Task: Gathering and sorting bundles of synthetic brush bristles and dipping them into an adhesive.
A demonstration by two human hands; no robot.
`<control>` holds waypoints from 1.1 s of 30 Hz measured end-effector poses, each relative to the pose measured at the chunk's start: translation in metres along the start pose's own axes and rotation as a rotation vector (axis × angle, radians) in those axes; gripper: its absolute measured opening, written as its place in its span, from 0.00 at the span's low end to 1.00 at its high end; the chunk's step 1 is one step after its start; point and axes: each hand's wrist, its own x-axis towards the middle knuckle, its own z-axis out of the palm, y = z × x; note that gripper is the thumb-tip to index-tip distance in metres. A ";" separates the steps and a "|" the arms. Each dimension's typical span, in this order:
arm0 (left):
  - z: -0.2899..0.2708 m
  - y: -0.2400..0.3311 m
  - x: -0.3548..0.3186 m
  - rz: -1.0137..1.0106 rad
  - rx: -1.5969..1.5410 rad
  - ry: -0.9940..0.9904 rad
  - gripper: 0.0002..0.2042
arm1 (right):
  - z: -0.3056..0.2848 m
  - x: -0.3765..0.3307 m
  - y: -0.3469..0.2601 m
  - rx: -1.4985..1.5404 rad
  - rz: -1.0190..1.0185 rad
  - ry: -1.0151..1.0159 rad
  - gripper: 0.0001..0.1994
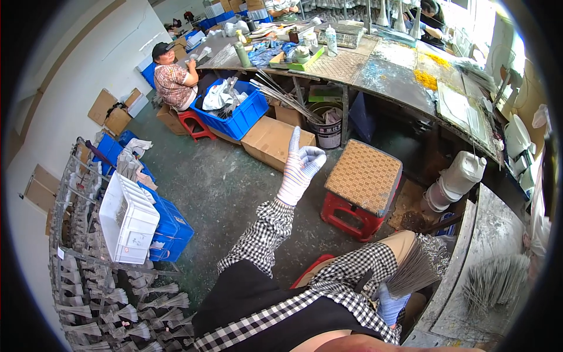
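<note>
Wire bundle [413, 271] fanning above right fingers [388, 306]

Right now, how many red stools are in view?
3: one with a woven seat by the raised left hand, one beside the seated person, one partly hidden under the wearer.
</note>
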 end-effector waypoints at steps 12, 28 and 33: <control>0.015 -0.025 -0.009 -0.048 -0.046 -0.018 0.49 | 0.007 0.003 -0.032 0.143 0.135 0.086 0.21; 0.021 -0.032 -0.016 -0.075 -0.047 -0.034 0.44 | 0.010 0.000 -0.046 0.156 0.283 0.063 0.24; 0.025 -0.035 -0.017 -0.092 -0.045 -0.058 0.43 | 0.009 -0.003 -0.032 0.171 0.238 0.099 0.27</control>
